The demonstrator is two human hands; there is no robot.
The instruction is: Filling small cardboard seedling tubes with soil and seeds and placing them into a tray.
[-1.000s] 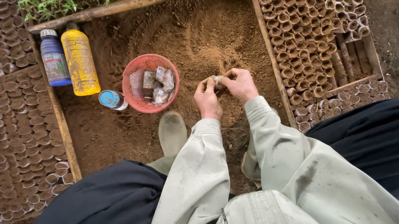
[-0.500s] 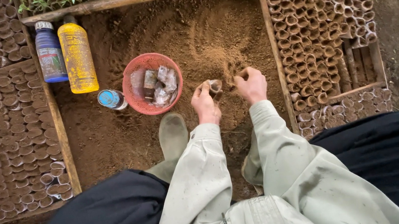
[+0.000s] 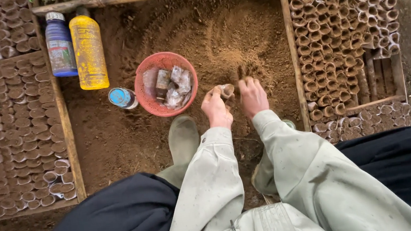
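My left hand (image 3: 215,108) holds a small open paper seedling pot (image 3: 226,90) just above the loose brown soil (image 3: 226,37). My right hand (image 3: 252,95) is beside it, fingers down on the soil and touching the pot's right side. Both hands sit a little right of a red plastic bowl (image 3: 148,88) that holds several small packets (image 3: 172,85). My sleeves are pale grey-green, and a green boot (image 3: 183,137) shows below the bowl.
A yellow bottle (image 3: 89,52) and a blue bottle (image 3: 60,45) lie at the soil's upper left, a small blue-capped jar (image 3: 122,97) beside the bowl. Wooden-framed trays of soil-filled pots (image 3: 5,138) are on the left, rolled empty pots (image 3: 343,26) on the right.
The hands have drifted slightly apart and lower onto the soil; the right hand now presses at the soil beside the pot. The view has shifted a little.
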